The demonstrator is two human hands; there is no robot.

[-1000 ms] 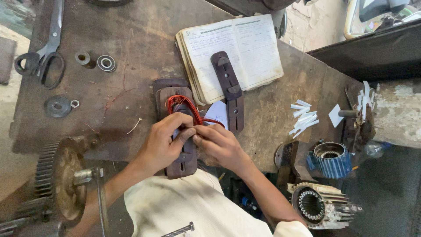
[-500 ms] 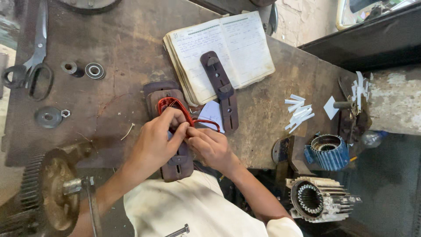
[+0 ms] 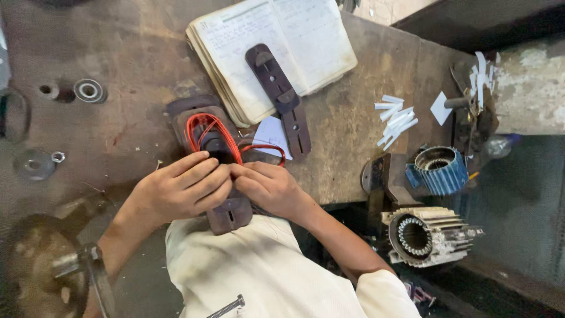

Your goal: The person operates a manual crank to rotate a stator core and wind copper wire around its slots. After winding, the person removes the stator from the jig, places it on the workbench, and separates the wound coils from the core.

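Observation:
A dark brown slotted former (image 3: 226, 206) lies at the bench's near edge with a red wire coil (image 3: 207, 134) looped over its far end. My left hand (image 3: 182, 187) rests on the former with its fingers curled over the coil strands. My right hand (image 3: 271, 187) meets it fingertip to fingertip and pinches the red wire where it runs out toward a white paper scrap (image 3: 272, 134). A second dark slotted bar (image 3: 281, 99) lies across an open notebook (image 3: 271, 47).
White paper strips (image 3: 395, 121) lie on the bench at right. A blue motor housing (image 3: 440, 171) and a grey finned stator (image 3: 426, 235) sit past the bench edge. Bearings and washers (image 3: 88, 90) lie at left, with a large gear (image 3: 35, 277) at lower left.
The view has drifted so the bench and hands sit further right and lower. Both hands have stayed on the coil, with fingers shifting slightly along the red wire.

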